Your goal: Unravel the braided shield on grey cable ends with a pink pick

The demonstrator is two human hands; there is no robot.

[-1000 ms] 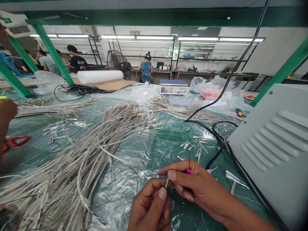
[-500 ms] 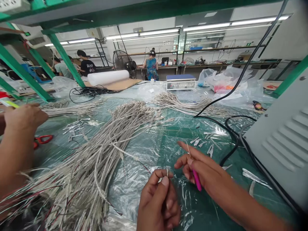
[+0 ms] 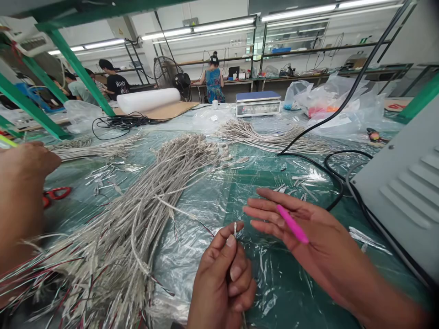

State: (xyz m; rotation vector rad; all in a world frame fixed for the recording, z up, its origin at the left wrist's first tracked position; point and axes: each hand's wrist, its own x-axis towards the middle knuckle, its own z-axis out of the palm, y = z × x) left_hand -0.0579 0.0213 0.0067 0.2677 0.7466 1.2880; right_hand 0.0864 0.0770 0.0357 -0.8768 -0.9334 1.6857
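My left hand (image 3: 222,278) is low in the middle, thumb and forefinger pinched on a short silvery wire end (image 3: 235,227) that sticks up. Just to its right my right hand (image 3: 308,237) has its fingers stretched out towards the left. A slim pink tool (image 3: 292,224) lies across those fingers and stays in the hand. Left of both hands a big heap of grey braided cables (image 3: 137,205) spreads over the plastic-covered green mat (image 3: 240,192).
Another person's hand (image 3: 20,183) reaches in at the left, near red scissors (image 3: 55,193). A grey vented machine box (image 3: 404,192) stands at the right with black cords (image 3: 331,183) beside it. Foil scraps (image 3: 302,180), a scale (image 3: 257,103) and plastic bags (image 3: 329,105) lie farther back.
My right hand has let go of the wire end, drawn off to the right and spread its fingers, with the pink tool now lying across them. My left hand keeps its pinch.
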